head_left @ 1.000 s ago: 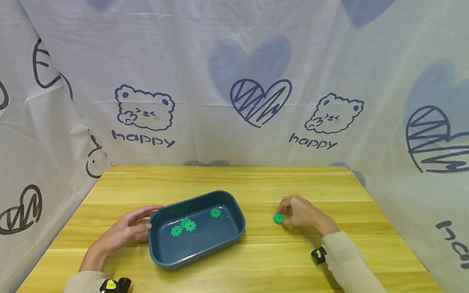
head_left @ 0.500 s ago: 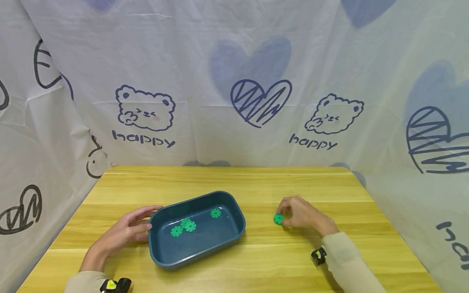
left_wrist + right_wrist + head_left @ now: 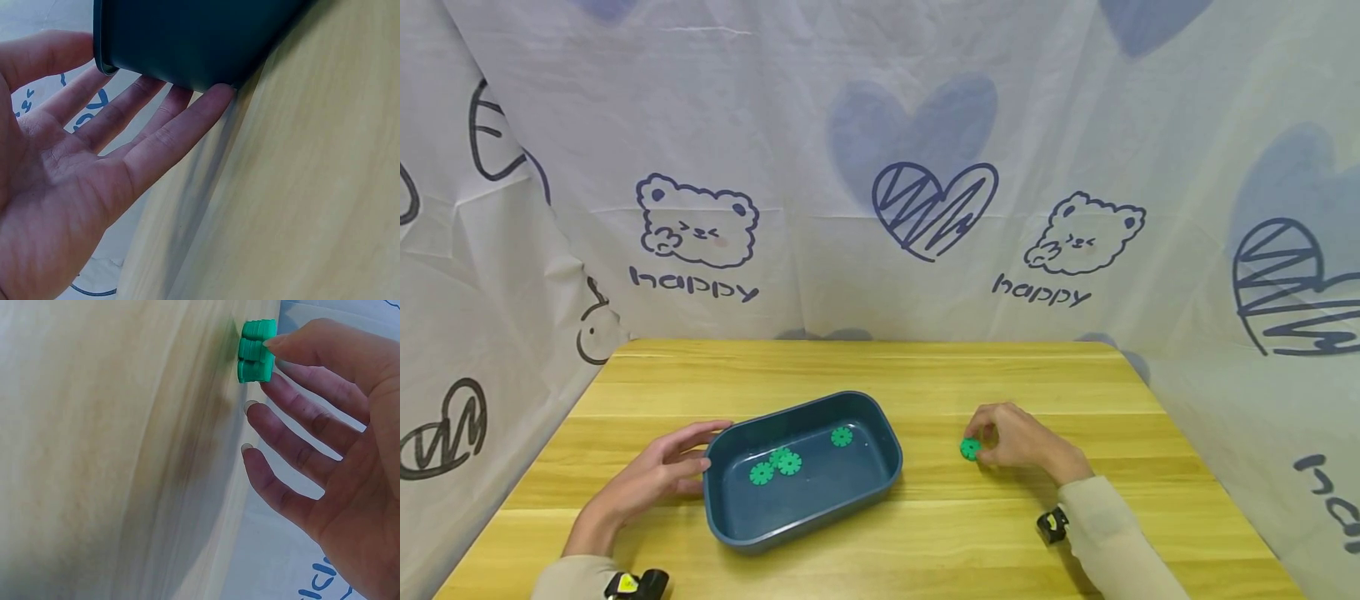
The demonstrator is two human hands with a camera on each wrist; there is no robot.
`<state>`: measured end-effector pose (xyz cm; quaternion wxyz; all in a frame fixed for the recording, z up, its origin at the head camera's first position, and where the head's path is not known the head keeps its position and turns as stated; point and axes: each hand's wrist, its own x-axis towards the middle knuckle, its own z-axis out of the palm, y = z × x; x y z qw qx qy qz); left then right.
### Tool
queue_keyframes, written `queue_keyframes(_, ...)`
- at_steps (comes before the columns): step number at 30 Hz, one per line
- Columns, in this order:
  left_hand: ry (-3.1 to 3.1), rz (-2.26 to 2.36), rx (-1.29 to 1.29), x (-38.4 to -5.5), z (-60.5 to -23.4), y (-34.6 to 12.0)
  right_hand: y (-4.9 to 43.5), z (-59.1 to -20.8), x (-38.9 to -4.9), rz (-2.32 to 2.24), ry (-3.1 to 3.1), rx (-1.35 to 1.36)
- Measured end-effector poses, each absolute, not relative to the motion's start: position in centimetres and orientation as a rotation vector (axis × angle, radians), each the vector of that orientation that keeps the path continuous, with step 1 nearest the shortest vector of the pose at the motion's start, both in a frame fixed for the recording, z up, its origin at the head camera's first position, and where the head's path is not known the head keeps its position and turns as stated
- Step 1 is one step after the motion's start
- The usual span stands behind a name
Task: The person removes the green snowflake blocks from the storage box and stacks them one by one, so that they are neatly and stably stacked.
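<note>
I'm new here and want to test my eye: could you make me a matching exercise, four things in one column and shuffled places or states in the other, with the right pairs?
Things
1. Left hand
2. Right hand
3. Dark blue tub
4. Pale backdrop cloth

Places and states
A. Has green notched discs lying inside
B. Printed with bears and hearts
C. Pinches what looks like a stack of green discs
D. Touches one end of the tub

Right pairs: 1-D, 2-C, 3-A, 4-B
</note>
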<state>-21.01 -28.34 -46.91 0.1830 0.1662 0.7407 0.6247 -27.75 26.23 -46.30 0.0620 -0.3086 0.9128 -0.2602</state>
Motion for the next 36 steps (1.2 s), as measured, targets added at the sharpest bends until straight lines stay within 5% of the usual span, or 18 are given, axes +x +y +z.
queue_keyframes(18, 2.074, 1.769, 0.506, -20.9, -46.8, -28.3, 25.6, -45.0, -27.7, -0.791, 2.789, -0.942)
queue_keyframes(36, 2.056, 1.783, 0.551, -20.8, -46.7, -28.3, 17.4, -41.0, -27.8, -0.886, 2.717, -1.195)
